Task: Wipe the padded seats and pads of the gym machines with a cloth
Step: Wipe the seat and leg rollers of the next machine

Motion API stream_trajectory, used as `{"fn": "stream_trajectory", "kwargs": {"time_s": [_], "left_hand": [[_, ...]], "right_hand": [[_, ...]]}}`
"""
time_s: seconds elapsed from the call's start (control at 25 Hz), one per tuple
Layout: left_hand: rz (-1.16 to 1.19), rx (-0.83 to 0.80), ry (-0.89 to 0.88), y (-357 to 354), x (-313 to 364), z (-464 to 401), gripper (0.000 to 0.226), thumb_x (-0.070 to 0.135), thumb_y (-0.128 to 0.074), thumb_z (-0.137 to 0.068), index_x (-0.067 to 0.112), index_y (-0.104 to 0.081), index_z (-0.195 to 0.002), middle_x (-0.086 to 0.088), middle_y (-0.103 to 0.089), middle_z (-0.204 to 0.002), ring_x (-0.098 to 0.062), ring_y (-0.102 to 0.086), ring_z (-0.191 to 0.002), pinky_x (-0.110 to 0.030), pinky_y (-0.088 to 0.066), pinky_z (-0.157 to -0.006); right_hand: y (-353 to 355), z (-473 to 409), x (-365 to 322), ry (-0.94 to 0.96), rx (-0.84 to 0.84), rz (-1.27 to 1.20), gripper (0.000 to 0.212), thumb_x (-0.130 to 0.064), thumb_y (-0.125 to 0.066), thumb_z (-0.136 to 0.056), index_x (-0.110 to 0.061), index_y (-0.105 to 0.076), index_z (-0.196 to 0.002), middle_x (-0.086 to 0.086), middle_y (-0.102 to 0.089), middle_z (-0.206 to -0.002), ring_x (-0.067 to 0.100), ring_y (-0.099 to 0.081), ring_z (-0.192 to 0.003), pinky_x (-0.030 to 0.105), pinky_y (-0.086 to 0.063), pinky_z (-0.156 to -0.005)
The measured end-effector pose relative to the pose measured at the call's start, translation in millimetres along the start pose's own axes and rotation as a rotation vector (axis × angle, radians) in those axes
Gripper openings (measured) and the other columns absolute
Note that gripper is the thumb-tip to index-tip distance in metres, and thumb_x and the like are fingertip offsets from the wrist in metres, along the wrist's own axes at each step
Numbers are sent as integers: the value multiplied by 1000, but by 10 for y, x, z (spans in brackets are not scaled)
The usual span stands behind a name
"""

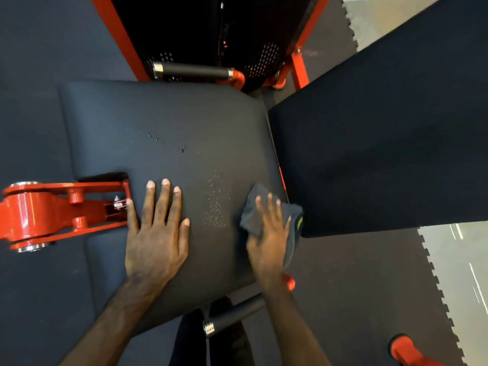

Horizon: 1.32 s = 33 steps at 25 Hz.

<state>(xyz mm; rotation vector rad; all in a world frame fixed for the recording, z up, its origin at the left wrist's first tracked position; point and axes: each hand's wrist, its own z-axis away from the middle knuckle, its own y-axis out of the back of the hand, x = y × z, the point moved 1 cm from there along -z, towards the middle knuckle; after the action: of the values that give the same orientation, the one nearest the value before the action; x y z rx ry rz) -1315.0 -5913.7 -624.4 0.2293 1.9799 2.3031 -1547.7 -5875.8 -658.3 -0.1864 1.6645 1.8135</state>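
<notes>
Head view: right hand [266,233] presses a grey cloth [253,207] flat-fingered on the seat pad [163,122]; left hand [155,233] rests spread. Droplets [215,202] remain, so wiping looks barely begun.

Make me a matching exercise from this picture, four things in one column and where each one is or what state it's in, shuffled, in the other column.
Things:
1. left hand
2. dark grey wiping cloth
3. patch of fine spray droplets
4. black foam-grip handle with a chrome end cap

Places or states:
A. on the black padded seat, between the two hands
B. at the far edge of the seat
C. flat on the seat, fingers straight, holding nothing
D. under the right hand, near the seat's right edge

Pairs: 1-C, 2-D, 3-A, 4-B
</notes>
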Motion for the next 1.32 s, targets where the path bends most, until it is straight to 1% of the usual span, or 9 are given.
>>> {"fn": "stream_trajectory", "kwargs": {"time_s": [0.16,0.36,0.48,0.6,0.72,0.88,1.0,1.2,1.32], "left_hand": [[-26,-14,-7,-9,3,-23,69,45,-29,-108,11,-19,-168,-10,-3,-177,-31,5,-164,-67,-12,-127],[18,-12,-2,-4,-41,-11,69,45,-28,-108,13,-20,-168,-9,-3,-178,-29,6,-164,-67,-13,-126],[45,-19,-6,4,-28,-4,69,45,-29,-108,12,-22,-167,-9,-2,-178,-29,5,-164,-67,-15,-126],[28,-5,-7,-21,-44,-26,69,45,-30,-107,13,-19,-168,-8,-1,-178,-29,5,-164,-66,-12,-127],[60,26,-39,-25,-103,-10,69,47,-30,-108,15,-20,-168,-7,-4,-178,-27,3,-164,-64,-14,-127],[129,39,-135,12,-316,0,62,40,-35,-108,14,-35,-164,-9,-13,-176,-25,-7,-164,-59,-21,-128],[133,61,-242,-8,-532,-33,58,34,-36,-109,14,-36,-163,-8,-17,-176,-24,-9,-164,-56,-22,-129],[202,123,-270,-8,-949,75,58,35,-38,-110,16,-35,-164,-2,-22,-175,-20,-17,-163,-56,-25,-128],[241,148,-216,-8,-984,121,56,33,-43,-109,19,-38,-163,1,-26,-174,-18,-24,-161,-58,-26,-125]], "right_hand": [[-78,-187,-201,293,-86,-36,93,-3,-56,-67,-28,-47,-157,-6,-30,-171,18,-15,-162,56,-5,-130],[16,-329,-22,-67,101,11,95,-4,-55,-65,-28,-47,-157,3,-41,-165,27,-31,-156,66,-25,-123],[-80,392,-266,119,-46,25,95,-17,-46,-64,-32,-44,-158,-5,-30,-171,18,-15,-162,63,-13,-128],[-127,-145,-385,234,-101,-47,92,-9,-51,-65,-29,-50,-155,-7,-34,-169,18,-18,-161,58,-8,-130],[-50,-493,-241,78,119,88,84,-3,-60,-66,-21,-58,-148,6,-54,-155,28,-42,-148,57,-24,-121],[-189,501,-534,98,-29,-7,96,-10,-56,-64,-31,-45,-157,-5,-32,-170,19,-18,-161,63,-17,-127],[-304,194,-688,275,-87,-54,94,-3,-60,-66,-30,-48,-156,-8,-31,-170,16,-13,-162,62,-10,-129],[-285,160,-666,47,5,-63,97,0,-62,-64,-31,-49,-155,-8,-32,-170,15,-17,-161,64,-11,-127],[-374,593,-993,279,-83,-71,91,-7,-65,-69,-29,-49,-155,-7,-31,-170,18,-14,-162,63,-11,-128]]}}
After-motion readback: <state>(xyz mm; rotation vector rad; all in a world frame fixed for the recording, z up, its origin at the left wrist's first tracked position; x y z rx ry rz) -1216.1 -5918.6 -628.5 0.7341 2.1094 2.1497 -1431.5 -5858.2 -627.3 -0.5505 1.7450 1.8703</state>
